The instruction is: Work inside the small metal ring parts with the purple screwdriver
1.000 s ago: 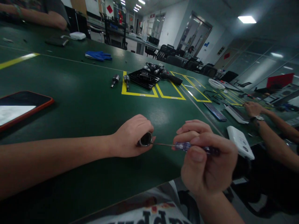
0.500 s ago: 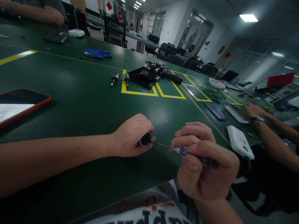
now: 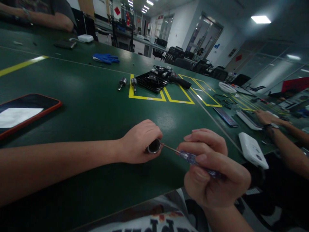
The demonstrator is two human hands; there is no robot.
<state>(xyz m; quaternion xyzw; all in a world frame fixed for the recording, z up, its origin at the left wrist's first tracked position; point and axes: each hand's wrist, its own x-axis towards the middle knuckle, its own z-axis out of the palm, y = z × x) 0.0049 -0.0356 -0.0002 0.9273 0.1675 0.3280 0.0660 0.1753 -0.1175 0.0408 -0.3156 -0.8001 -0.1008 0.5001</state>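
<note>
Near the table's front edge, my left hand is wrapped round a hollow metal cylinder, whose round open end faces me. My right hand is closed on the clear purple handle of a thin screwdriver. The screwdriver's shaft points left, and its tip is at the right rim of the cylinder's opening; whether it touches the rim I cannot tell. Most of the cylinder is hidden by my left hand.
A phone with an orange edge lies at left. Farther back are two metal parts, a black tray with cables and a blue glove. A white device and another person's hand are at right.
The whole view has shifted slightly, with things appearing a little farther right and lower. The screwdriver's tip sits nearer the rim of the opening than before. Both hands keep their hold.
</note>
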